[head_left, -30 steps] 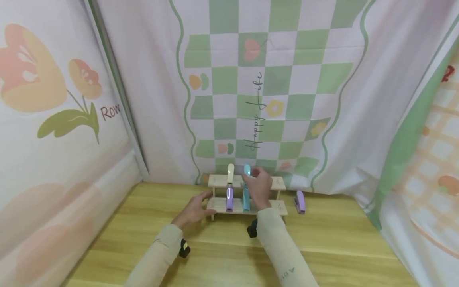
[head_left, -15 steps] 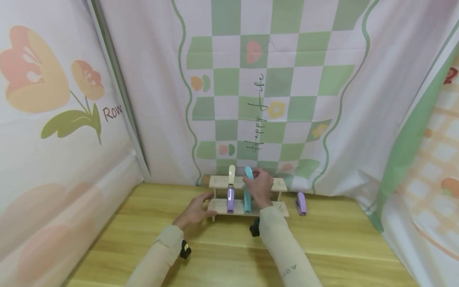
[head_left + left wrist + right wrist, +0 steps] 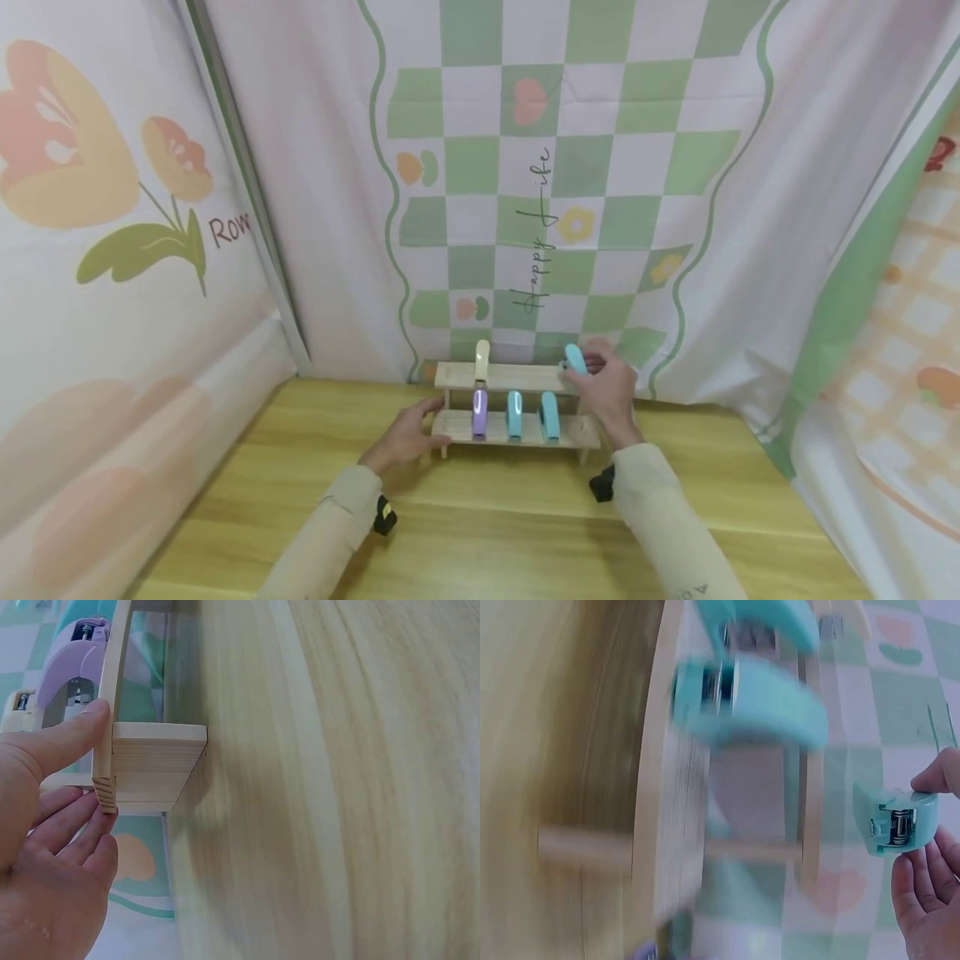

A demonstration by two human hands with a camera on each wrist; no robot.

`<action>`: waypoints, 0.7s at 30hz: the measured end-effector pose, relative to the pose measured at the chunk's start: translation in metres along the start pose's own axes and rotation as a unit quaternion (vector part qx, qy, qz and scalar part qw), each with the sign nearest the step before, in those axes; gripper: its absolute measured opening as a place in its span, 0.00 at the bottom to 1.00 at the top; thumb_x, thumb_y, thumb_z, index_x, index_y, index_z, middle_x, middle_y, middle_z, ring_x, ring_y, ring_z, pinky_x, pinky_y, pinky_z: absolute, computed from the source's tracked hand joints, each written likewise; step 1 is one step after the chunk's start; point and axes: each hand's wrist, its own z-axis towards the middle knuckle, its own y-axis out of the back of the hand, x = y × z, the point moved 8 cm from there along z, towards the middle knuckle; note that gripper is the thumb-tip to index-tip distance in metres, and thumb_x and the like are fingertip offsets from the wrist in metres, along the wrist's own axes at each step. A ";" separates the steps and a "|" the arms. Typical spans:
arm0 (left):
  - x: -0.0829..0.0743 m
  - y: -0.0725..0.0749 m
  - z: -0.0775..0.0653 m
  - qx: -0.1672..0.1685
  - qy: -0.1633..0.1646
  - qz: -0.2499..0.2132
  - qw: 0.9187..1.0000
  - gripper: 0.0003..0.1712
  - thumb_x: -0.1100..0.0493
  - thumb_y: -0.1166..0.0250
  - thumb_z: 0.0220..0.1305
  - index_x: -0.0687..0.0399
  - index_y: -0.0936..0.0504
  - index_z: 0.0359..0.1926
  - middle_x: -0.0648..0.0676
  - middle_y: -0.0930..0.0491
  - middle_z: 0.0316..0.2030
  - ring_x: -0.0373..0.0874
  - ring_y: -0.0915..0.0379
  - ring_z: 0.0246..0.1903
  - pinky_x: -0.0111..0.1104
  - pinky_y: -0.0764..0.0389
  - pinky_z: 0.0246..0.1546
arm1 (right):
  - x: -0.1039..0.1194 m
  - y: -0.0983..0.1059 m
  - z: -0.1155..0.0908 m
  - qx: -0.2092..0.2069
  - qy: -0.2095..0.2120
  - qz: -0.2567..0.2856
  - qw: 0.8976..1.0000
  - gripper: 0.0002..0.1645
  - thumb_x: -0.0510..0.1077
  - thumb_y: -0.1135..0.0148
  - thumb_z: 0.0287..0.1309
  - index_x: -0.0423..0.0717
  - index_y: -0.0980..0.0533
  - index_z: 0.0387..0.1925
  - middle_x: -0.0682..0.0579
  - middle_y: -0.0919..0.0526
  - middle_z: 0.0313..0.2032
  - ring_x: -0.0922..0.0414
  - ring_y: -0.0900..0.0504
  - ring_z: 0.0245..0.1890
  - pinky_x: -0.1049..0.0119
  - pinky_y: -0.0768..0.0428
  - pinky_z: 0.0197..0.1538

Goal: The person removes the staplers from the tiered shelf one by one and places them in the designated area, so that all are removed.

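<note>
My right hand (image 3: 611, 396) pinches a turquoise stapler (image 3: 575, 358) by the right end of the two-tier wooden rack's upper board (image 3: 525, 377). In the right wrist view, thumb and fingertips grip this stapler (image 3: 896, 820), its spring end facing the camera. My left hand (image 3: 401, 437) holds the left end of the lower board (image 3: 495, 425); the left wrist view puts its thumb on top and its fingers at the board's edge. A purple stapler (image 3: 479, 412) and two turquoise staplers, one left (image 3: 513, 414) and one right (image 3: 551, 416), stand on that board. A cream stapler (image 3: 482, 361) stands on the upper one.
The rack rests on a wood-grain table (image 3: 480, 533), close to a green-and-white checked curtain (image 3: 525, 250) behind it. Flowered curtains close off the left and right sides. A blurred purple object (image 3: 643, 951) shows at the bottom of the right wrist view.
My right hand has carried the turquoise stapler rightward from the upper board's middle to its right end, uncovering a turquoise stapler below. It now covers the table's purple stapler. My left hand stays put.
</note>
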 end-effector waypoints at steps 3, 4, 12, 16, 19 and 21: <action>-0.001 0.001 0.000 0.002 -0.006 -0.006 1.000 0.45 0.62 0.23 0.62 0.64 0.33 0.76 0.67 0.27 0.73 0.66 0.32 0.73 0.63 0.34 0.77 | -0.011 0.022 0.001 -0.002 0.002 -0.015 1.000 0.23 0.39 0.23 0.53 0.36 0.15 0.51 0.36 0.10 0.44 0.42 0.11 0.43 0.87 0.24 0.37; -0.002 0.002 0.000 0.002 -0.008 -0.008 1.000 0.45 0.62 0.23 0.62 0.64 0.33 0.76 0.67 0.27 0.72 0.67 0.32 0.73 0.64 0.34 0.76 | -0.016 0.029 0.002 -0.001 -0.002 -0.022 1.000 0.23 0.39 0.23 0.54 0.35 0.16 0.51 0.36 0.10 0.45 0.42 0.11 0.44 0.87 0.24 0.38; 0.001 0.000 0.001 0.008 -0.003 0.003 1.000 0.45 0.61 0.23 0.62 0.63 0.33 0.76 0.66 0.27 0.73 0.67 0.33 0.73 0.65 0.35 0.76 | -0.059 0.079 0.002 0.004 -0.049 -0.055 0.997 0.26 0.39 0.25 0.56 0.33 0.18 0.56 0.34 0.12 0.50 0.55 0.15 0.42 0.89 0.24 0.38; 0.001 -0.001 0.001 0.007 0.002 0.006 1.000 0.45 0.61 0.23 0.62 0.62 0.33 0.77 0.66 0.28 0.73 0.67 0.34 0.74 0.65 0.36 0.77 | -0.086 0.099 0.001 -0.011 -0.078 -0.052 0.996 0.27 0.42 0.24 0.58 0.34 0.18 0.57 0.35 0.13 0.51 0.69 0.21 0.37 0.87 0.23 0.38; 0.001 -0.001 0.000 0.006 0.009 0.006 1.000 0.46 0.61 0.23 0.61 0.61 0.33 0.77 0.66 0.28 0.73 0.67 0.34 0.74 0.64 0.36 0.77 | -0.107 0.108 0.000 -0.015 -0.105 -0.053 0.993 0.28 0.44 0.24 0.60 0.36 0.19 0.59 0.37 0.14 0.52 0.72 0.23 0.36 0.86 0.21 0.37; -0.001 -0.001 -0.001 0.004 0.009 0.006 1.000 0.46 0.62 0.23 0.61 0.62 0.33 0.77 0.67 0.28 0.73 0.67 0.34 0.74 0.65 0.36 0.77 | -0.119 0.112 -0.002 -0.016 -0.124 -0.054 0.991 0.28 0.44 0.25 0.60 0.37 0.19 0.60 0.37 0.14 0.53 0.71 0.23 0.37 0.85 0.20 0.36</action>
